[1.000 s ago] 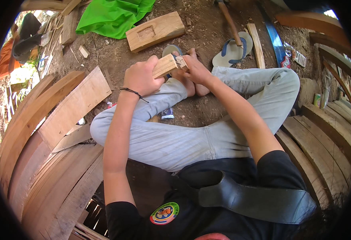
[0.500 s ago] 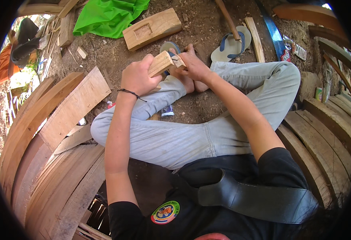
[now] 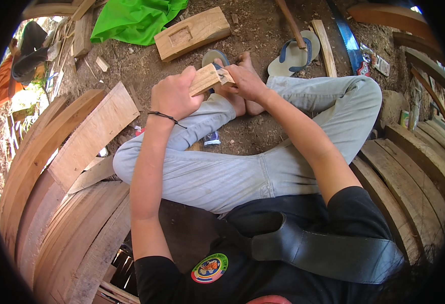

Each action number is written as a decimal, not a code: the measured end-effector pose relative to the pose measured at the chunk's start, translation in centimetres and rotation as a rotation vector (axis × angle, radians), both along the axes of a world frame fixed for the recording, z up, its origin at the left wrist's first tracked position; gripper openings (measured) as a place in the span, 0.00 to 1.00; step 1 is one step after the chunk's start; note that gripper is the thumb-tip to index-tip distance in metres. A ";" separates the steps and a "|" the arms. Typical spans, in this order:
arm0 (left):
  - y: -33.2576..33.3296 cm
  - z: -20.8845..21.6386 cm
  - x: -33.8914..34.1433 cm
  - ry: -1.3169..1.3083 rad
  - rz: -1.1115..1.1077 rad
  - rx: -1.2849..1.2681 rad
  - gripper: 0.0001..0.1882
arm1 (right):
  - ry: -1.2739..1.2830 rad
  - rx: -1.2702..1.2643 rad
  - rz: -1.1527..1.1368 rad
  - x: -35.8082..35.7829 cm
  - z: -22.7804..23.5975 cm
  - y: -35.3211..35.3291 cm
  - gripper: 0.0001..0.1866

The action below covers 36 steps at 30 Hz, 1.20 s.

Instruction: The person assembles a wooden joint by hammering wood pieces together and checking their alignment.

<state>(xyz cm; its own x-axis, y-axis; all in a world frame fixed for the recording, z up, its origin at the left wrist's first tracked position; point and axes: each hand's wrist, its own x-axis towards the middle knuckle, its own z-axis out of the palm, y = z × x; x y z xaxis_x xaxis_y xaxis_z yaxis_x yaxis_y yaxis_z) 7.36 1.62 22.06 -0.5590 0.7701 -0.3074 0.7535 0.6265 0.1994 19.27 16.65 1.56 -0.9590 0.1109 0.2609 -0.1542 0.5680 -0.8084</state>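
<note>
My left hand is closed around a short, light wooden block, held out over my shins. At the block's far right end is a small wooden piece with a dark mark. Whether this piece is separate or part of the block cannot be made out. The fingers of my right hand are pinched on it, their tips partly hidden. Beyond my hands, a thicker wooden block with a rectangular recess in its upper face lies on the dirt.
Curved boards are stacked at my left, more planks at my right. A green cloth, a flip-flop, a wooden handle, a wood strip and a blue saw blade lie ahead. Another person's dark-clothed limb shows far left.
Both hands stay almost in place on the wood. The small piece at the block's end shows at a slightly different angle, its dark mark clearer. The view has shifted slightly.
</note>
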 end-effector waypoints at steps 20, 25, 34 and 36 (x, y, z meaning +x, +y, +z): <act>-1.8 -1.7 0.4 -0.066 0.051 0.146 0.17 | -0.019 0.104 0.000 0.6 -1.4 0.2 0.38; -1.2 -1.6 0.5 -0.086 0.041 0.143 0.17 | -0.036 0.040 -0.016 0.6 -1.3 0.0 0.37; -1.3 -1.9 0.5 -0.082 0.051 0.100 0.17 | -0.040 0.081 0.006 0.5 -0.9 0.0 0.42; -1.1 -1.9 0.5 -0.077 0.051 0.101 0.17 | -0.048 0.060 0.001 0.5 -1.1 0.1 0.42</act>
